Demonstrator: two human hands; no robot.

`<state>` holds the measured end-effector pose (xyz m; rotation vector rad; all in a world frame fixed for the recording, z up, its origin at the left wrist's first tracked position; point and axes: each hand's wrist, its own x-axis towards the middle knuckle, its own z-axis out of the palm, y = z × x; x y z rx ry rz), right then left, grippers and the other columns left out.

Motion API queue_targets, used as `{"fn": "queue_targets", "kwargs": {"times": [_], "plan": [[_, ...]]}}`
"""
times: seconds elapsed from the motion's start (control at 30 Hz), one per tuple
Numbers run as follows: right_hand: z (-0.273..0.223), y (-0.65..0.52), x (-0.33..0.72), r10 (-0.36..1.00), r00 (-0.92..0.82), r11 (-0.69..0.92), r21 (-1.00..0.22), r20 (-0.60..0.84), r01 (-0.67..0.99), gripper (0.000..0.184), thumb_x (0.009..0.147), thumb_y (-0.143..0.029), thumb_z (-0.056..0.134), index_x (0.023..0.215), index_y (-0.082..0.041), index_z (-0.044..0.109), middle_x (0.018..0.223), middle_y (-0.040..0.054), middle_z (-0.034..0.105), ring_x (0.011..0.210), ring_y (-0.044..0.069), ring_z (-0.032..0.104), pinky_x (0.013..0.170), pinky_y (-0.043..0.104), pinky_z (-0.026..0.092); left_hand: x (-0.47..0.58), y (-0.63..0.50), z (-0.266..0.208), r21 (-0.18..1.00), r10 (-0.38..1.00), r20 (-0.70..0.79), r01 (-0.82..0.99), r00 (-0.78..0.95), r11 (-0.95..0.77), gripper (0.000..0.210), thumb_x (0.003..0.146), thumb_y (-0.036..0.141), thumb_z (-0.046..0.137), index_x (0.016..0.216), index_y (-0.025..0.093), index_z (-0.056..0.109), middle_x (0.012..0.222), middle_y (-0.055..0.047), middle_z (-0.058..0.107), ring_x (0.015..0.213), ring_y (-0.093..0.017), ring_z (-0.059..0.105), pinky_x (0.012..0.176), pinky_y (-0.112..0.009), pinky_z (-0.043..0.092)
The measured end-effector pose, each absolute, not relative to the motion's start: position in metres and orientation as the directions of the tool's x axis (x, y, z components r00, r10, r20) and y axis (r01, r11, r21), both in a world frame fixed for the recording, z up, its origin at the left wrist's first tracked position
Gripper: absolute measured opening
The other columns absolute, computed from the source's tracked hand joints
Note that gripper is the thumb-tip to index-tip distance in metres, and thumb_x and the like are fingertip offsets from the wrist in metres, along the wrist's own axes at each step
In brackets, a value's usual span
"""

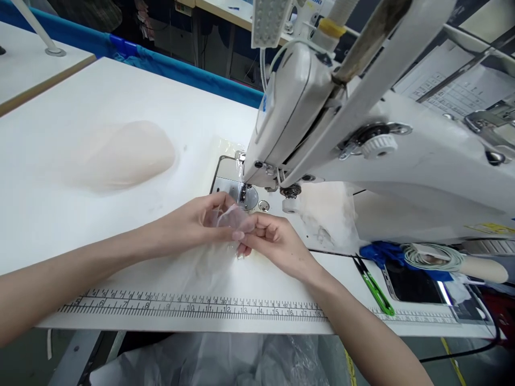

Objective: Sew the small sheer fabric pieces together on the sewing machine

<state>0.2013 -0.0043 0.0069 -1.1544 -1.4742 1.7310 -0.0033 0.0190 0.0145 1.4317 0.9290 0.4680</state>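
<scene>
A smooth white worktop (60, 225) bears a printed ruler (209, 310); blue cloth (193, 74) runs upper left. At centre, left hand (187, 221) and right hand (279, 246) pinch sheer, crumpled fabric (233, 217) in their fingers (219, 234), below the rounded machine (287, 107).

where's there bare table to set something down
Bare tabletop lies between the pale piece and the left forearm, and between that piece and the far blue cloth. Crowded: by the sewing machine, where the left hand and right hand hold a sheer piece, and rightward around the green snips, phone and coiled cord.
</scene>
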Motion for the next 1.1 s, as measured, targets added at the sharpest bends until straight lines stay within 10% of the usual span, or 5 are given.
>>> {"fn": "queue_targets", "kwargs": {"times": [0.17, 0.53, 0.77, 1.1], "plan": [[0.005, -0.009, 0.195, 0.899, -0.410, -0.114, -0.986, -0.154, 0.120, 0.034, 0.069, -0.036, 0.082, 0.085, -0.022, 0.055, 0.078, -0.0038, 0.060, 0.067, 0.011, 0.057, 0.062, 0.025, 0.049, -0.001, 0.016, 0.011, 0.944, 0.771, -0.270, 0.315, 0.577, 0.095, 0.037, 0.080, 0.051, 0.068, 0.078, 0.020, 0.050, 0.066, 0.005, 0.040, 0.056, -0.009, 0.037, 0.050, -0.023, 0.029], [-0.006, 0.001, 0.208, 0.972, -0.218, -0.029, -0.972, -0.082, 0.235, 0.020, 0.071, -0.026, 0.076, 0.086, -0.020, 0.064, 0.069, -0.0049, 0.062, 0.060, 0.009, 0.057, 0.060, 0.024, 0.049, -0.003, 0.022, 0.006, 0.938, 0.859, -0.193, 0.347, 0.475, 0.019, 0.022, 0.084, 0.040, 0.061, 0.086, 0.019, 0.054, 0.081, 0.000, 0.060, 0.064, -0.012, 0.051, 0.054, -0.023, 0.041], [-0.001, -0.003, 0.203, 0.949, -0.215, -0.221, -0.973, -0.231, 0.069, 0.026, 0.068, -0.039, 0.082, 0.077, -0.019, 0.068, 0.052, -0.0045, 0.062, 0.043, 0.012, 0.060, 0.047, 0.026, 0.053, -0.002, 0.016, 0.009, 0.911, 0.852, -0.118, 0.397, 0.511, -0.112, 0.019, 0.090, 0.038, 0.055, 0.093, 0.020, 0.056, 0.083, -0.001, 0.063, 0.068, -0.014, 0.056, 0.060, -0.026, 0.044], [-0.003, -0.008, 0.199, 0.968, -0.214, -0.130, -0.991, -0.129, 0.008, 0.018, 0.072, -0.035, 0.079, 0.074, -0.019, 0.070, 0.071, -0.0002, 0.071, 0.068, 0.016, 0.072, 0.069, 0.031, 0.062, -0.001, 0.012, 0.004, 0.774, 0.857, 0.114, 0.496, 0.503, -0.393, 0.020, 0.092, 0.039, 0.058, 0.090, 0.024, 0.070, 0.077, 0.000, 0.061, 0.062, -0.011, 0.052, 0.055, -0.023, 0.038]]}}
